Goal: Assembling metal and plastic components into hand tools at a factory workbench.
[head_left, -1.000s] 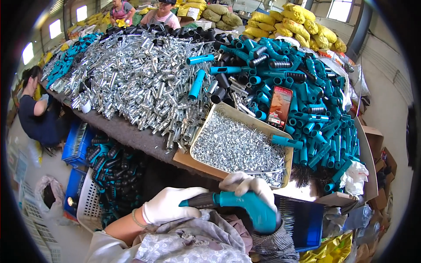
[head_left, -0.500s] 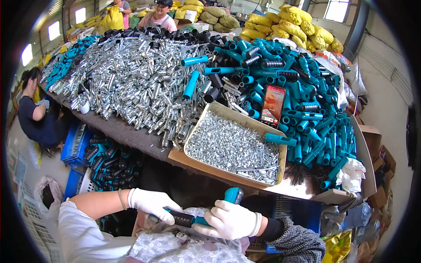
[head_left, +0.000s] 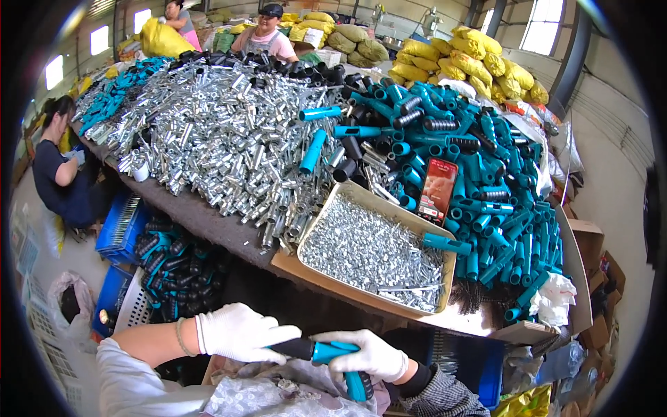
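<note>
Both my hands wear white knitted gloves and hold one teal-and-black tool handle [head_left: 324, 352] in front of my apron. My left hand [head_left: 240, 333] is closed on its black tube end, at the left. Around the teal middle part my right hand [head_left: 375, 356] is closed. The handle's curved, ribbed black grip end [head_left: 357, 386] points down below my right hand. Beyond my hands, on the table, stands a cream tray [head_left: 303, 258] full of small metal pieces. A loose teal tube [head_left: 447, 243] lies across its right rim.
Silver metal parts [head_left: 208, 132] heap up on the table, with teal tubes and handles [head_left: 497, 201] at right. A phone [head_left: 438, 189] leans there. Under the table edge, finished-looking handles [head_left: 182, 271] lie beside blue crates [head_left: 124, 229]. A seated person [head_left: 55, 163] is at left; others stand behind.
The handle has been turned over: its curved grip end pointed up and now points down. My right hand has rotated with it. The view has shifted slightly.
</note>
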`<state>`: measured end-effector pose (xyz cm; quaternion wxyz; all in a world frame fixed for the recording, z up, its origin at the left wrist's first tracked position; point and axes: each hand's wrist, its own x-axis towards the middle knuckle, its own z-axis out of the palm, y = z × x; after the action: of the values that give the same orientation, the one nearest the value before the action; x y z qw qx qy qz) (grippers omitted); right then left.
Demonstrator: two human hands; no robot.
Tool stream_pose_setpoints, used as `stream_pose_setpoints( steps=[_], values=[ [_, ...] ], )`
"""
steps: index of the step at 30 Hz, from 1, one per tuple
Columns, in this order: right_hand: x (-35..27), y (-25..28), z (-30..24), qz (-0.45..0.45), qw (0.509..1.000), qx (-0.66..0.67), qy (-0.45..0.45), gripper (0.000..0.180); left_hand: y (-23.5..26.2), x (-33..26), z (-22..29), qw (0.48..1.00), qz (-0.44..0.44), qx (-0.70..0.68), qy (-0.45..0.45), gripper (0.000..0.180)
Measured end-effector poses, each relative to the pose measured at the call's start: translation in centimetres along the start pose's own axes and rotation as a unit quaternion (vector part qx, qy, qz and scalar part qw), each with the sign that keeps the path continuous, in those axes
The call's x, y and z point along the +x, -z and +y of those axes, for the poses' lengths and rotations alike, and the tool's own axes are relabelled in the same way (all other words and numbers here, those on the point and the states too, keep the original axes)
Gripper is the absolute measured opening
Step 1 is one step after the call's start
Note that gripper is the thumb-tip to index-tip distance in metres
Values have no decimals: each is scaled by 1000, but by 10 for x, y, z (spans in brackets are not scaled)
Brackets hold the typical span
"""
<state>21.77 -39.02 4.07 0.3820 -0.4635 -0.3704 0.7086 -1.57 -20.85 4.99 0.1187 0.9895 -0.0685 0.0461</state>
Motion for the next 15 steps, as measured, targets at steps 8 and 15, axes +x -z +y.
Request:
stream_pose_setpoints(
  steps=[8, 15],
  values=[
    [17, 13, 18, 73, 994, -60, -58, 56, -89, -1, -31, 977, 126, -173, -4, 48],
    [37, 20, 54, 158, 987, 4, -33, 48, -175, -11, -38, 960, 153, -209, 102, 50]
  ],
)
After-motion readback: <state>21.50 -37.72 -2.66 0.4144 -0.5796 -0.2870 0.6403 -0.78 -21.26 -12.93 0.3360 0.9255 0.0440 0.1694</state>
